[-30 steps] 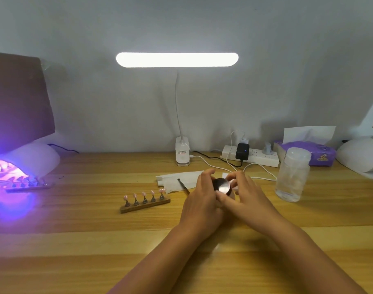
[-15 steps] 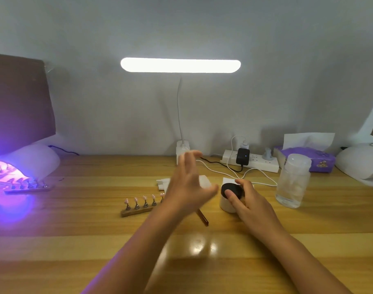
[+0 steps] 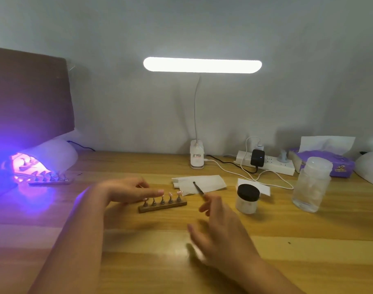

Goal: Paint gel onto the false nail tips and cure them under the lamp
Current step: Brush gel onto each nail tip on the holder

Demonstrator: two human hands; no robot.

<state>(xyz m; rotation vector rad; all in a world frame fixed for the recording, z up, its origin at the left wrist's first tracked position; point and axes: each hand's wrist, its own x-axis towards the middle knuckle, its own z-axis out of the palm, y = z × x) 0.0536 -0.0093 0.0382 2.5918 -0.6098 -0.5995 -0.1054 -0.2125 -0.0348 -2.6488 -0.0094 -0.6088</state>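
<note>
A wooden holder (image 3: 162, 205) with several false nail tips on small stands sits mid-table. My left hand (image 3: 126, 190) hovers at its left end, fingers stretched out over the tips; whether it touches them I cannot tell. My right hand (image 3: 220, 232) is blurred, fingers loose, holding nothing, in front of the gel jar (image 3: 247, 198), which stands closed under a black lid. A thin brush (image 3: 198, 188) lies on white paper (image 3: 211, 181). At the far left the curing lamp (image 3: 49, 159) glows purple, with a second holder strip (image 3: 50, 181) at its mouth.
A clear plastic bottle (image 3: 312, 185) stands right of the jar. Behind are a power strip (image 3: 266, 165) with trailing cables, a purple tissue box (image 3: 338, 164) and a desk lamp base (image 3: 196, 155). Another white lamp (image 3: 370, 168) sits at the right edge.
My right hand has let go of the jar lid and drawn back toward me. My left hand has swung down and left to the holder with the nail tips.
</note>
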